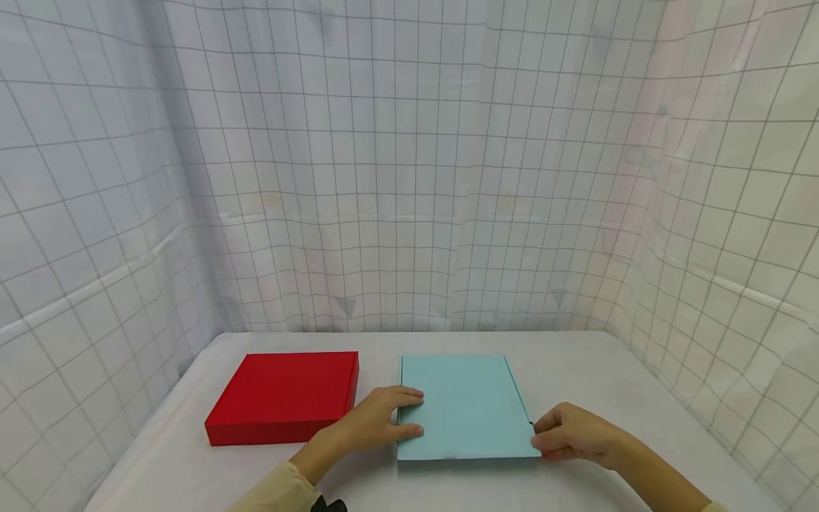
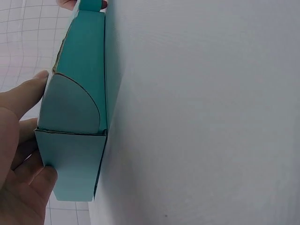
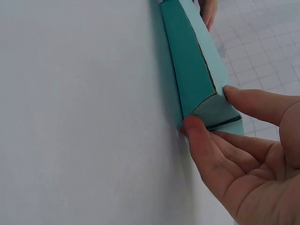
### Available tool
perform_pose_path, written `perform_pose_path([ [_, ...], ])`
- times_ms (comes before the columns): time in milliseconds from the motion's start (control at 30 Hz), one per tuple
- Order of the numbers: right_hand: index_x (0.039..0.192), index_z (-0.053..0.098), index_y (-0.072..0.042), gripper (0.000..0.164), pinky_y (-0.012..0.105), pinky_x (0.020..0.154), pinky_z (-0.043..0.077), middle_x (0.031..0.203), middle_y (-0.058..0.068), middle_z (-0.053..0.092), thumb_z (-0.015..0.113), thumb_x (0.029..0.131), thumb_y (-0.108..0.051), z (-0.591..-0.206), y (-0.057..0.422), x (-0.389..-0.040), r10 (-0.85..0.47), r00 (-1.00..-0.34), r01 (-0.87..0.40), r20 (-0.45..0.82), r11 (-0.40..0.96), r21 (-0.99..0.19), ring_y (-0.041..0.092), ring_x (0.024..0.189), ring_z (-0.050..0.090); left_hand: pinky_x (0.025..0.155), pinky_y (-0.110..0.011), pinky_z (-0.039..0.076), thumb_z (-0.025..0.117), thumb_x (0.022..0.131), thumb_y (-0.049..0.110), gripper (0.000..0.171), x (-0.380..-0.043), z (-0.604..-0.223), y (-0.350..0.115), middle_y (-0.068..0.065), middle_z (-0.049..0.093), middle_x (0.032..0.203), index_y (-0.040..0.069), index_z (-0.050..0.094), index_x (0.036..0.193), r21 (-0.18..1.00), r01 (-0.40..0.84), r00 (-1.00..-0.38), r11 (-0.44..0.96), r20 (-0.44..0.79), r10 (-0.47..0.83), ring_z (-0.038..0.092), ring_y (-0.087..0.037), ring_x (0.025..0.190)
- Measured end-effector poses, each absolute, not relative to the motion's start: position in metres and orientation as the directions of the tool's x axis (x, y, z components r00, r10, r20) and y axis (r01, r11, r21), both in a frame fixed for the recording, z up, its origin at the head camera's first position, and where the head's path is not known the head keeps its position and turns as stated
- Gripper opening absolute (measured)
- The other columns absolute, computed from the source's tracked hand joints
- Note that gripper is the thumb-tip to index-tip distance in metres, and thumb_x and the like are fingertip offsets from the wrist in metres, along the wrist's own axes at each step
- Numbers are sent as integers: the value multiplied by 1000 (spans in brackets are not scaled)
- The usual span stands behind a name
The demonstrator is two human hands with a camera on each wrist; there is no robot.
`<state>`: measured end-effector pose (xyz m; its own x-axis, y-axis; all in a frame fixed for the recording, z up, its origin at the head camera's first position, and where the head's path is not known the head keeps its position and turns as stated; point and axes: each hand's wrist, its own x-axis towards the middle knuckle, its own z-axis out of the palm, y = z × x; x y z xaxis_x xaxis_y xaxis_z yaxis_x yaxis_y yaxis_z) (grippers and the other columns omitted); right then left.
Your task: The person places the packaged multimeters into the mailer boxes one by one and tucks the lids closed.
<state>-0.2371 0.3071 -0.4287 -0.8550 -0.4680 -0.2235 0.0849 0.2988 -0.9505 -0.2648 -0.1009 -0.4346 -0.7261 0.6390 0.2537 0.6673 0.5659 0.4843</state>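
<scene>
A light blue cardboard mailer box point(image 1: 461, 405) lies flat on the table. My left hand point(image 1: 377, 419) holds its left edge, thumb and index finger on the lid. In the left wrist view, other fingers point(image 2: 45, 180) bend against the box's side. At the near right corner, my right hand point(image 1: 576, 434) pinches the box; the right wrist view has the thumb point(image 3: 243, 97) on the lid edge and a fingertip low at the corner. A darker teal front panel point(image 2: 84, 56) and a rounded corner flap point(image 2: 70, 105) face the wrist cameras.
Left of the blue box lies a closed red box point(image 1: 288, 387), close to my left forearm. Both stand on a white-covered table point(image 1: 608, 377). A white grid-patterned curtain point(image 1: 409, 178) hangs behind and on both sides.
</scene>
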Motion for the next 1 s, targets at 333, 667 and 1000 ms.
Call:
perform_pose_path([
  [333, 116, 69, 11, 44, 46, 83, 60, 104, 13, 74, 85, 87, -18, -429, 300, -243, -449, -887, -181, -107, 552, -814, 31, 94, 70, 108, -45, 47, 78, 94, 38, 60, -264, -434, -102, -4, 61, 142, 3, 64, 139, 483, 678, -715, 554, 257, 651, 54, -26, 134],
  [667, 141, 53, 11, 83, 52, 94, 55, 140, 27, 58, 88, 83, -36, -425, 294, -244, -520, -846, -504, 117, 709, -493, 44, 119, 63, 108, -44, 47, 78, 94, 38, 60, -266, -434, -103, -3, 61, 143, 4, 64, 141, 470, 684, -709, 558, 250, 660, 54, -26, 134],
  [1000, 144, 57, 2, 75, 54, 108, 43, 157, 15, 45, 84, 86, -37, -420, 285, -239, -626, -764, -642, 155, 716, -273, 37, 140, 46, 109, -42, 46, 75, 96, 39, 57, -262, -435, -102, -2, 59, 144, 4, 64, 140, 407, 695, -708, 592, 242, 664, 53, -24, 135],
])
